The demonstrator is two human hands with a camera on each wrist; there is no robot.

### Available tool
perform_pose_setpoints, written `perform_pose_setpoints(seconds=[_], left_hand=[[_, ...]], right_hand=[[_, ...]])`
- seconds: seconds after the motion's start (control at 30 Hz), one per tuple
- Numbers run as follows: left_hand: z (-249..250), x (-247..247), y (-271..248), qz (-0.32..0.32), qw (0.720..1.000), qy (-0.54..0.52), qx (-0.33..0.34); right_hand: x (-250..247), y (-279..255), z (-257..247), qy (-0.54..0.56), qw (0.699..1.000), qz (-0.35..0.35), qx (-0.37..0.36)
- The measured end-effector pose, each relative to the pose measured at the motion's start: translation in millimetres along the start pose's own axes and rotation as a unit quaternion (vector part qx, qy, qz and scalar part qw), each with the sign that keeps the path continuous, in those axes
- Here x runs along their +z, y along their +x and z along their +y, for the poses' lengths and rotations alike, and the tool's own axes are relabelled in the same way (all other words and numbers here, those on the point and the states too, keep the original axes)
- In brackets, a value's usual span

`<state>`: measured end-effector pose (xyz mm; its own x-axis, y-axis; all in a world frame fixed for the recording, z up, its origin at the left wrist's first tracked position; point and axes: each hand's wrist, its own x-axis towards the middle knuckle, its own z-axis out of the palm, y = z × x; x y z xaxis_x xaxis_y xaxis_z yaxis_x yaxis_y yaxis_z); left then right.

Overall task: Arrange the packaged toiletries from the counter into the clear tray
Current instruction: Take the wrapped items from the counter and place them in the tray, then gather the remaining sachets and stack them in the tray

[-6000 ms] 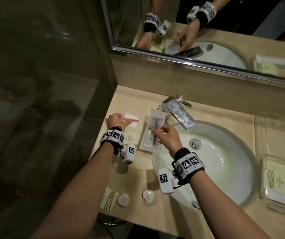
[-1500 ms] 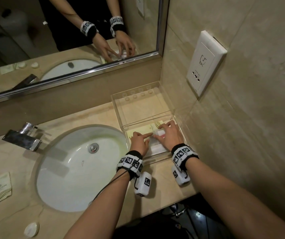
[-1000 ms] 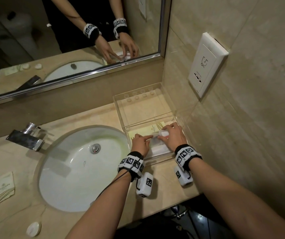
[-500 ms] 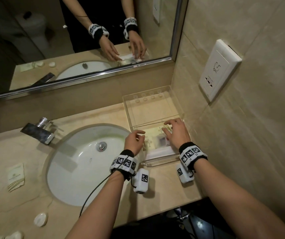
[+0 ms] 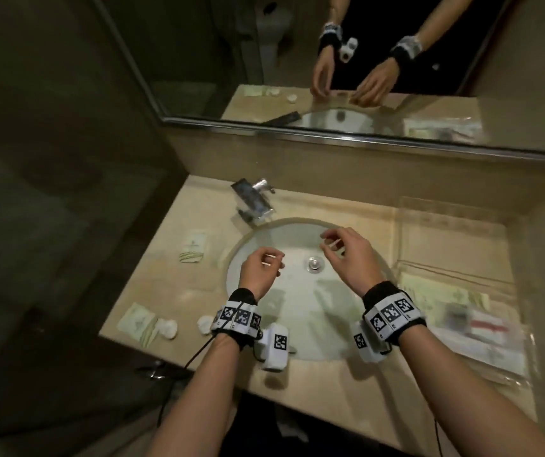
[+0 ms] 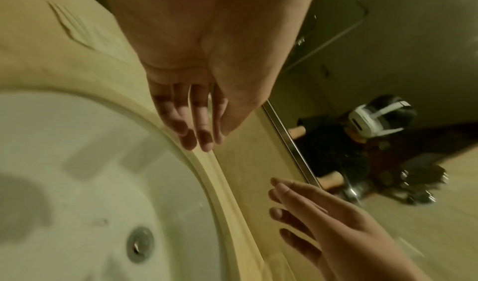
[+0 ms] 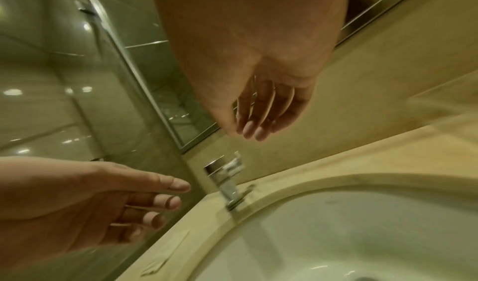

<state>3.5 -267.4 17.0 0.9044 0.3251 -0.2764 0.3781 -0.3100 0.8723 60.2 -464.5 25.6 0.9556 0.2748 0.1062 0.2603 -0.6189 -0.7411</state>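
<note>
Both hands hover empty over the white basin (image 5: 297,311), fingers relaxed and slightly bent. My left hand (image 5: 272,261) is left of the drain, my right hand (image 5: 329,243) above it; the wrist views show each palm bare, left hand (image 6: 199,130) and right hand (image 7: 256,119). The clear tray (image 5: 452,239) stands at the right; its near compartment holds cream packets (image 5: 429,291) and a clear red-striped package (image 5: 487,324). Left of the basin lie a cream packet (image 5: 193,246), a second packet (image 5: 138,323) and two small round white packs (image 5: 168,328).
A chrome faucet (image 5: 253,201) stands at the back left of the basin, with a mirror (image 5: 330,61) above the backsplash. A dark glass wall bounds the counter on the left. The tray's far compartment holds nothing. The counter's front edge is just under my wrists.
Both hands have come out of the tray's near compartment and moved left over the basin, holding nothing. The head view has swung left, showing the left counter.
</note>
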Motion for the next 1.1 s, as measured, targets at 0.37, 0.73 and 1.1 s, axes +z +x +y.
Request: perform_pose_setpoints(seconds=[0.37, 0.73, 1.1], left_hand=[[-126.2, -175.9, -34.3, 0.172, 0.968, -0.039, -0.176], [-206.7, -247.6, -25.9, 0.240, 0.941, 0.006, -0.239], [-216.4, -262.0, -14.0, 0.186, 0.931, 0.117, -0.291]], right_hand=[[178.3, 26.8, -114.1, 0.051, 0.978, -0.195, -0.055], [289.0, 75.6, -148.3, -0.107, 0.960, -0.257, -0.040], [307.5, 71.2, -147.1, -0.264, 0.935, -0.224, -0.080]])
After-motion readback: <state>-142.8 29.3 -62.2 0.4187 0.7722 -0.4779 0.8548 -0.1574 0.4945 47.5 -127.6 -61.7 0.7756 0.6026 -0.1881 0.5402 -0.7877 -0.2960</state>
